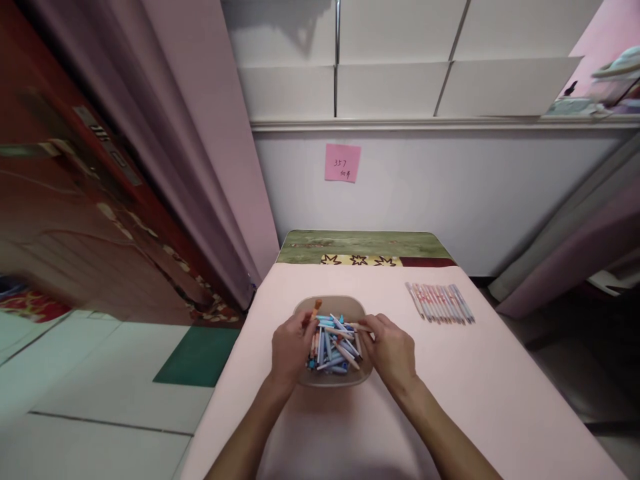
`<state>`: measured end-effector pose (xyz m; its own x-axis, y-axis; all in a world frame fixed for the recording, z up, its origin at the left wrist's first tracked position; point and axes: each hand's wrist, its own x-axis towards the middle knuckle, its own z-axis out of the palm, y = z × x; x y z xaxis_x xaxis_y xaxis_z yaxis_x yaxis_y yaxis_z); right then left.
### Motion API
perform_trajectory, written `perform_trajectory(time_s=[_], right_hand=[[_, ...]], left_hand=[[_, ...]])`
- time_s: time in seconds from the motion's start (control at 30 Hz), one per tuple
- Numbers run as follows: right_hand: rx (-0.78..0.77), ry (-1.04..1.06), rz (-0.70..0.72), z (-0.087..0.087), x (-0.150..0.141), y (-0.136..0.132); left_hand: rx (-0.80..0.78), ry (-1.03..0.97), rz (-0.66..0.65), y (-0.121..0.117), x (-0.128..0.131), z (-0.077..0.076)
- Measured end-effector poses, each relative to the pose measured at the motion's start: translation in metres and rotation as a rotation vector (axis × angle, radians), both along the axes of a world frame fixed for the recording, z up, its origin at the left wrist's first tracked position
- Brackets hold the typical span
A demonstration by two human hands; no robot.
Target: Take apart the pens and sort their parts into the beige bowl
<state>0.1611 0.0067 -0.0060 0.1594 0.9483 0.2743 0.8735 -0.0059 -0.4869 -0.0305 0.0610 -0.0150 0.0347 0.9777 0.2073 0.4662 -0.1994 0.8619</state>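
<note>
A shallow translucent box stands on the pink-covered table between my hands. It holds a jumble of blue, white and orange pens and pencils. At the box's left side, my left hand is closed around an orange pen, whose end sticks up above the fingers. My right hand, over the right rim, pinches a slim, light-coloured pencil that points left across the pile. The fingers hide parts of both held pieces.
To the right, a neat row of slim pencils lies side by side on the pink tablecloth. Behind the table's green far edge rises a white wall with a pink note. A red-brown door is at left.
</note>
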Motion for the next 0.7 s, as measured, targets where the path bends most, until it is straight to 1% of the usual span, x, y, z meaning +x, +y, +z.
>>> perform_trajectory(time_s=[0.07,0.1,0.17,0.27,0.37,0.47,0.5,0.6,0.7], right_hand=[[-0.003,-0.096,0.014,0.010,0.000,-0.003],[-0.006,-0.131,0.019,0.014,0.000,-0.004],[-0.017,-0.176,0.032,0.022,-0.001,-0.007],[-0.026,-0.181,0.044,0.030,-0.003,-0.010],[-0.057,-0.180,0.040,0.030,-0.006,-0.009],[-0.170,-0.175,0.083,0.023,-0.009,-0.006],[-0.184,-0.158,0.095,0.021,-0.010,-0.005],[-0.166,-0.111,0.102,0.015,-0.011,-0.004],[-0.183,-0.096,0.101,0.013,-0.008,-0.006]], left_hand=[[0.084,0.300,-0.009,-0.003,-0.004,0.000],[0.097,0.401,-0.023,-0.004,-0.006,0.000],[0.102,0.532,-0.061,-0.006,-0.007,-0.001],[0.129,0.654,-0.095,-0.007,-0.008,-0.001],[0.145,0.709,-0.107,-0.008,-0.010,0.002],[0.143,0.717,-0.093,-0.009,-0.011,0.005],[0.138,0.714,-0.095,-0.009,-0.011,0.005],[0.126,0.694,-0.114,-0.010,-0.013,0.004],[0.131,0.669,-0.103,-0.010,-0.015,0.002]])
